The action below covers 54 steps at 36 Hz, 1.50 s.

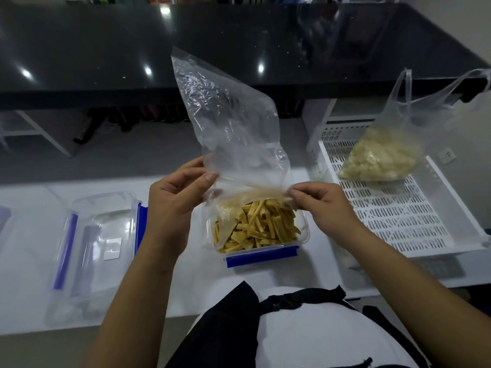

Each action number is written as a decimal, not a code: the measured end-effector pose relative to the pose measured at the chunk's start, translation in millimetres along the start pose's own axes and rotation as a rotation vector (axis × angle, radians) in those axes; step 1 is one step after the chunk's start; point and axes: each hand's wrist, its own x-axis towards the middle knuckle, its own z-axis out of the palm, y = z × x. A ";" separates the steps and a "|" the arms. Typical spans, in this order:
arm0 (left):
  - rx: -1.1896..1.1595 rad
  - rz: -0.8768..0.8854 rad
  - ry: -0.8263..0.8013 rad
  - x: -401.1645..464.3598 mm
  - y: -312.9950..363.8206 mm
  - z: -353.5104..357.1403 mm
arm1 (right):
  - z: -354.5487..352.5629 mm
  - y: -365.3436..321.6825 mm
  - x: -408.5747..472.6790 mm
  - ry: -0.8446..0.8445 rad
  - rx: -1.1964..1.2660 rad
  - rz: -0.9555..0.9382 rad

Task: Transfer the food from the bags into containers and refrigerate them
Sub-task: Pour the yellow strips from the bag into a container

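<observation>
A clear plastic bag (233,128) is held upside down over a clear container with blue clips (265,254) on the white counter. Yellow-brown food strips (259,227) fill the container, and the bag's mouth hangs down around them. My left hand (175,197) pinches the bag's left edge between thumb and fingers. My right hand (318,203) pinches its right edge just above the container's rim. A second clear bag holding pale food pieces (380,158) lies in a white perforated tray (398,216) to the right.
A clear lid with blue clips (103,235) lies on the counter to the left, with another clear lid or container in front of it. A black glossy tabletop (186,49) stands beyond the counter. A wall socket (447,156) shows at far right.
</observation>
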 end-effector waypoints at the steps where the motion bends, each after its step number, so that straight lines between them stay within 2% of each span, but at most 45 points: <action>1: -0.002 0.001 0.005 -0.3 0.0 -1.1 | 1.1 -0.6 -0.3 -0.005 0.007 0.004; 18: -0.001 -0.062 0.106 2.7 2.0 -1.3 | -1.2 -6.8 5.4 0.019 0.115 0.078; 27: 0.034 -0.076 0.108 10.2 2.9 10.2 | -9.4 -10.2 11.1 0.080 0.104 0.078; 43: 0.016 -0.055 0.087 10.7 5.8 5.3 | -8.7 -17.9 6.9 0.085 0.110 0.089; 51: -0.029 0.014 0.067 10.2 16.5 1.7 | -12.7 -36.1 6.6 0.084 0.100 -0.046; 54: 0.058 0.005 0.096 9.4 15.7 2.6 | -12.8 -37.0 6.5 0.100 0.051 -0.062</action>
